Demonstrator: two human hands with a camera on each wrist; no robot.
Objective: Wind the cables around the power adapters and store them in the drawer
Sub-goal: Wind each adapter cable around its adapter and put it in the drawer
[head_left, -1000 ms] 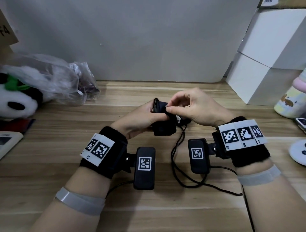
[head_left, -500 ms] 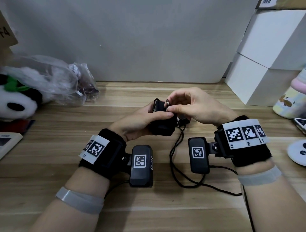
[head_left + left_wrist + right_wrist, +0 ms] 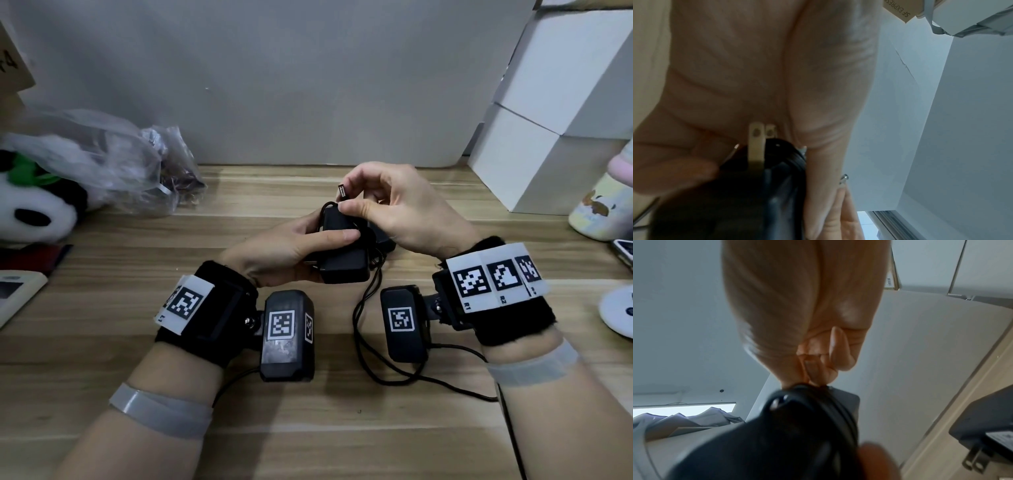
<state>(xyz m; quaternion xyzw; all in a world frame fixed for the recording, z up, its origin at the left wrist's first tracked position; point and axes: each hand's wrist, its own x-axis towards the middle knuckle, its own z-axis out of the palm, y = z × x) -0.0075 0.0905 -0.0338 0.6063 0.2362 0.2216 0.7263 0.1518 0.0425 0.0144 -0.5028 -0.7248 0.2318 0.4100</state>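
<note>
A black power adapter (image 3: 344, 263) is held above the middle of the wooden desk (image 3: 342, 428), with turns of its black cable (image 3: 359, 329) wrapped round its body; the left hand (image 3: 284, 250) grips it from the side, thumb lying along the top and fingers curled underneath, and in the left wrist view its two metal prongs (image 3: 756, 142) point back toward the palm; the right hand (image 3: 404, 209) pinches the cable's end between thumb and forefinger just above the adapter's far edge, so that the small metal-tipped plug (image 3: 342, 192) stands up above the thumb; the rest of that cable hangs down from the adapter and loops on the desk between the two wrists; a second black adapter (image 3: 383, 240) lies on the desk just behind and to the right of the held one, partly hidden under the right hand, and the right wrist view shows its prongs; further out, a crumpled clear plastic bag (image 3: 113, 161) and a panda plush (image 3: 30, 209) sit at the left, white boxes (image 3: 548, 137) stand stacked at the right against the wall, and a pale printed bottle (image 3: 603, 209) stands by the right edge
</note>
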